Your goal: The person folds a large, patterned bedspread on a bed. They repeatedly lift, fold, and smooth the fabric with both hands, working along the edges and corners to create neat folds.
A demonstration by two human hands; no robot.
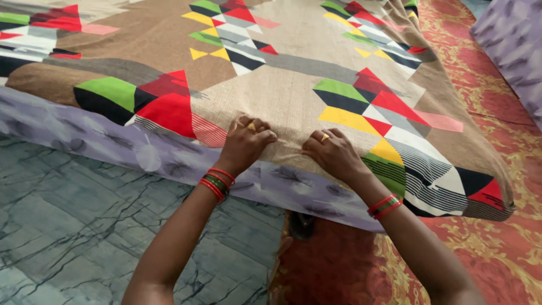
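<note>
One bed (84, 133), covered in a grey-lilac sheet with dark blotches, carries one large brown bedspread (293, 96) printed with clusters of red, green, yellow, black and white triangles. The bedspread lies spread flat over the bed, its near edge running along the bed's side, just above the sheet. Below are a grey-green marbled floor (73, 226) and one red patterned cloth (497, 237) at the right.

Two hands work at that near edge, close together but apart. The left hand (245, 144) has its grip pressed together, pinching a fold of the bedspread edge; the right hand (334, 153) does the same just beside it, and the cloth between them is pulled taut into a small ridge. The step in hand looks like straightening or tightening the edge. A next move would call for an even pull from both hands so the print stays square.

Each hand wears one yellow ring; each wrist carries one stack of red and green bangles (216, 182).
</note>
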